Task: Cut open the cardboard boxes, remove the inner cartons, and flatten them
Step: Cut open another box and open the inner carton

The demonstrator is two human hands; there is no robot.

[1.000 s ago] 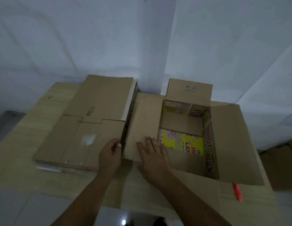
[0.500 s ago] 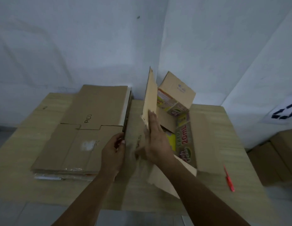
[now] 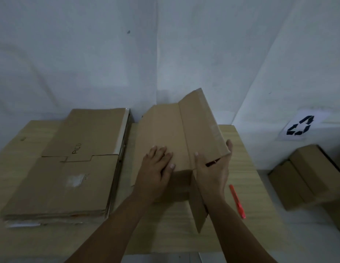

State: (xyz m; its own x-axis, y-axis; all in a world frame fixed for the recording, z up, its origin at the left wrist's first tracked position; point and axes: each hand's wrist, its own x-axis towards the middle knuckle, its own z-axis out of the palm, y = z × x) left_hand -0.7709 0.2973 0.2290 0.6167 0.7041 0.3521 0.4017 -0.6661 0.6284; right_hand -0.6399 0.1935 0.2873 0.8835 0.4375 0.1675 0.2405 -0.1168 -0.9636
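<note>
A brown cardboard box lies turned over on the wooden table, plain side up, one flap raised at the right. The printed inner cartons are hidden beneath it. My left hand presses flat on the box's near part, fingers straight. My right hand grips the near end of the raised right panel, thumb on top and fingers curled round its edge. A loose flap sticks out toward me under my right wrist.
A stack of flattened cartons, the top one marked PICO, fills the table's left half. An orange cutter lies on the table to the right of my right arm. More cardboard boxes stand on the floor at right, under a recycling sign.
The open box has been tipped from upright, with its printed cartons showing, over onto its top. My right hand moved to its right panel and my left hand onto its near surface.
</note>
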